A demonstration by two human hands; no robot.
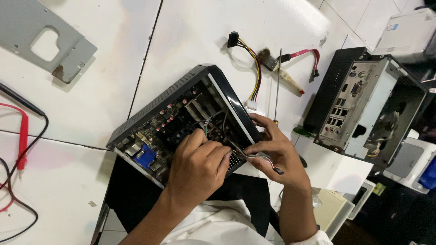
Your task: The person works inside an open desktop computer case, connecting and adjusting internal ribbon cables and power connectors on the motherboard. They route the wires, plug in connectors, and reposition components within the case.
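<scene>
Both hands [200, 165] inside open computer case [181, 113]

Inside the open small black computer case [181, 104] I see little room: circuit board parts and thin wires [247, 154] crowd the opening. Behind it, power cable [252, 59], screwdriver [277, 86] and second case [363, 104] block the tiles.

- My left hand [198, 164] is curled, knuckles up, fingertips pressed down and forward.
- My right hand [277, 152] sits just beside it, fingers bent, thumb and forefinger pinched together.
- Both forearms rise from below.
</scene>
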